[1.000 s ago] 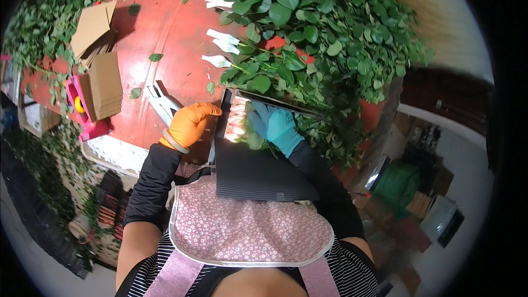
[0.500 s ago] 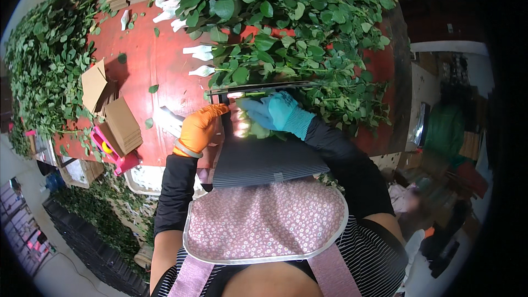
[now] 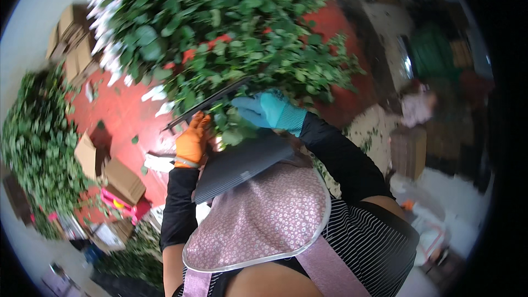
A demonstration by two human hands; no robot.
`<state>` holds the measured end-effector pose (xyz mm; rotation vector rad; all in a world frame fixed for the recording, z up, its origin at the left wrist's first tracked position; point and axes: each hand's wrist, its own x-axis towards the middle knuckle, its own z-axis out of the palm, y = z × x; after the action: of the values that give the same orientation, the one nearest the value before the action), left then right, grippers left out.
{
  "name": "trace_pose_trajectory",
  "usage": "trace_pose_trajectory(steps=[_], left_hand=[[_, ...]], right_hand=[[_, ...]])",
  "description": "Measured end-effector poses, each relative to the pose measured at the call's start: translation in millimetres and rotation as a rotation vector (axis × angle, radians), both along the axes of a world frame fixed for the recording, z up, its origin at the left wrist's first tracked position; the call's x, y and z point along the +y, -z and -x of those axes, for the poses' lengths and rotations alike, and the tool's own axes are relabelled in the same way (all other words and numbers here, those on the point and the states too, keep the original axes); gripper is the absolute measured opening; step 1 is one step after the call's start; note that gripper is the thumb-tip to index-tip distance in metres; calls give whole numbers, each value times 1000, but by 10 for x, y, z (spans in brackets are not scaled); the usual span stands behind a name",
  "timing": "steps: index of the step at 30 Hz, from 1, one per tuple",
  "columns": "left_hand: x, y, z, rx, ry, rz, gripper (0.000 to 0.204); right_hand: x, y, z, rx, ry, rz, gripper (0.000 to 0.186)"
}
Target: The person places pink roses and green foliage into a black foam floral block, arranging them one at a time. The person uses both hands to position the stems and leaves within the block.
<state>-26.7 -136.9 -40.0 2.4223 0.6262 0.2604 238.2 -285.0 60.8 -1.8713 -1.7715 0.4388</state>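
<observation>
A black ribbed board [image 3: 242, 168] slopes from the table's edge down toward my lap, with a dark bar [image 3: 212, 102] along its far side. Green leafy stems [image 3: 234, 132] lie across its upper part, and small pale flower heads [image 3: 219, 143] show at their left end. My left hand [image 3: 191, 144], in an orange glove, is closed at the board's left side, its fingertips by the bar. My right hand [image 3: 269, 111], in a teal and blue glove, rests over the leaves with its fingers stretched out. Whatever lies under its palm is hidden.
Beyond the bar, leafy bundles with white-wrapped heads [image 3: 113, 33] cover much of the red table [image 3: 154, 99]. Folded cardboard [image 3: 124, 179] stands by a pink holder [image 3: 129, 209] at the left, near a greenery heap [image 3: 36, 137]. More cardboard [image 3: 408, 148] stands at the right.
The whole view has swung, so the table and board now appear tilted. My left hand's fingers have shifted up to the bar; my right hand stays over the leaves.
</observation>
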Motion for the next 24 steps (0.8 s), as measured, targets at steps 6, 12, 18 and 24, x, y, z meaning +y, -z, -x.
trace_pose_trajectory(steps=[6, 12, 18, 24], left_hand=[[128, -93, 120, -135, 77, 244, 41], [74, -532, 421, -133, -188, 427, 43], [-1300, 178, 2615, 251, -344, 667, 27], [-2823, 537, 450, 559, 176, 329, 71]], right_hand=[[-1277, -299, -271, 436, 616, -212, 29], [-2861, 27, 166, 876, 1602, -275, 27], [-3436, 1436, 322, 1418, 1875, -310, 27], [-3771, 2035, 975, 1763, 1434, -386, 26]])
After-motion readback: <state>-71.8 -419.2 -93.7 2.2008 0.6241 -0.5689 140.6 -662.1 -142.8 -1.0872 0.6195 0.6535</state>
